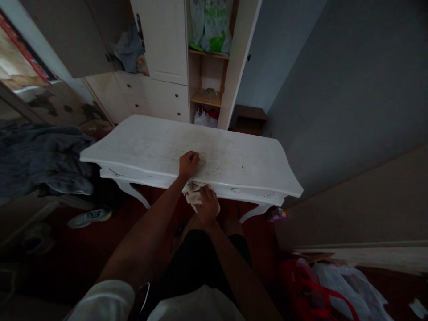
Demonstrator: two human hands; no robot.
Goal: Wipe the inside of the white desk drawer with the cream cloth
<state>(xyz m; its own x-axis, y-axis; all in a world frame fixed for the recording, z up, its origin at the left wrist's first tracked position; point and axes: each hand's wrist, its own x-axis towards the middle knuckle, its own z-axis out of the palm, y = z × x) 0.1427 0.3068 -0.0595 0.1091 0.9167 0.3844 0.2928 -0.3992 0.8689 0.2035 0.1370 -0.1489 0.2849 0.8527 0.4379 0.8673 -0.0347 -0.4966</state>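
Observation:
My left hand (189, 163) rests in a loose fist on the front part of a white table (140, 138), its fingers curled and nothing showing in them. Just below the table's front edge, my right hand (208, 204) grips a crumpled pale cloth (194, 194), which hangs partly under the fingers. Grey-brown grime is smeared across the middle of the tabletop, around and beyond my left fist. Two small dark specks lie on the top to the right of that hand. The table has a drawer front and curved legs.
An open white wardrobe (167, 67) with shelves and bags stands behind the table. Dark clothing (43, 151) is heaped at the left, above a shoe (89, 218) on the floor. A red bag (301, 290) and white plastic bag (351, 290) lie lower right, near the wall.

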